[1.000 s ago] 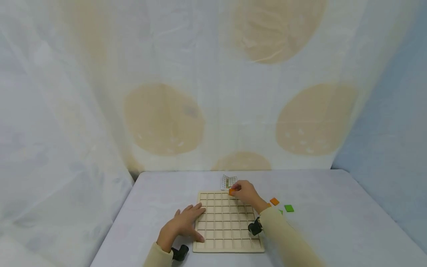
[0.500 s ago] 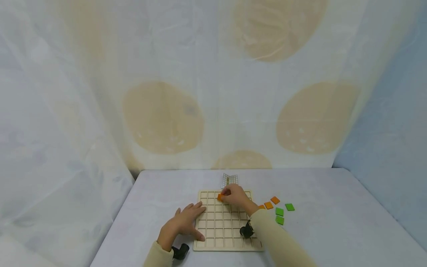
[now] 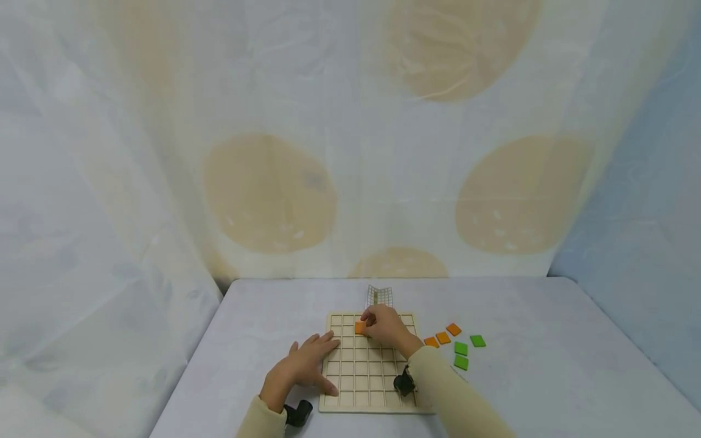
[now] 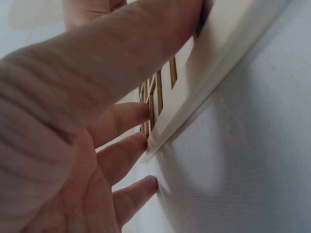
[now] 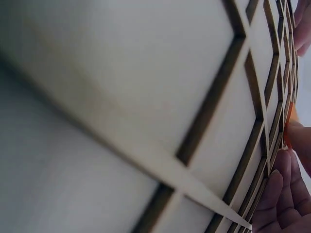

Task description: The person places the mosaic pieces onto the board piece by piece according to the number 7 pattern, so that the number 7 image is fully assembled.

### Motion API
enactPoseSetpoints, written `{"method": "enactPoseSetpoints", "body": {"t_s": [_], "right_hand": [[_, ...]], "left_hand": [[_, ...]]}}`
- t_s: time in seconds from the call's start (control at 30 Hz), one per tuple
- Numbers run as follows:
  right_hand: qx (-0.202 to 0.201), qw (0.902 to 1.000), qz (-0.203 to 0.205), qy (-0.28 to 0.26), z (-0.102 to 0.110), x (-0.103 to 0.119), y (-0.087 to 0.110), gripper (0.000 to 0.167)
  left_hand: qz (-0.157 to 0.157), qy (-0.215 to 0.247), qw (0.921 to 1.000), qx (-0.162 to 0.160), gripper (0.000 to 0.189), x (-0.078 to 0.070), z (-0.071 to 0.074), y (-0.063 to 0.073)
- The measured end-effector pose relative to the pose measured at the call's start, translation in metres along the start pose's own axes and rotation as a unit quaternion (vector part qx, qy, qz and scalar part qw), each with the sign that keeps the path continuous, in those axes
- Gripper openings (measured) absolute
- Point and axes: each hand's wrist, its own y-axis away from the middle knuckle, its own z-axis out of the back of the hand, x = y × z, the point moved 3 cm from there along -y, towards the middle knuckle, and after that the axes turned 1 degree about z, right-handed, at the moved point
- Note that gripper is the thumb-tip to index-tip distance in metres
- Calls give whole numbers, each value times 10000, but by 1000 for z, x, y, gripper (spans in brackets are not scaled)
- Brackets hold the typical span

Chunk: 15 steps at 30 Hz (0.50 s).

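Observation:
A wooden grid board [image 3: 346, 383] with square recesses lies flat on the table. My right hand [image 3: 386, 326] reaches over its upper part and pinches an orange square tile [image 3: 359, 328] between thumb and fingers, right at the second row from the far edge. In the right wrist view the orange tile [image 5: 291, 119] shows beside the thumb, close against the grid. My left hand [image 3: 308, 365] rests with spread fingers on the board's left edge; the left wrist view shows fingertips [image 4: 141, 111] on the frame and one finger on the table beside it.
Right of the board lie three orange tiles [image 3: 443, 337] and three green tiles [image 3: 461, 348]. Behind the board stands a folded card printed with a grid [image 3: 380, 296]. A patterned curtain [image 3: 394, 213] hangs at the table's back.
My right hand has moved left and slightly nearer with the orange tile, from the board's far edge down to the grid's second row. The left hand stays in place.

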Motion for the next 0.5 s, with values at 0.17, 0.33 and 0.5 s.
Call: {"method": "enactPoseSetpoints", "body": {"t_s": [0.17,0.33,0.5], "right_hand": [[33,9999,123,38,1,-2,-1,10],[76,9999,65,-44,0,-5,0,13],[98,9999,67,5,1,-6,2,8]], "left_hand": [[-15,48,10000,-27,103,1,-1,-1],[-26,27,10000,-27,103,0,-2,0],[-26,55,10000,10,103,-2,-2,-1]]}}
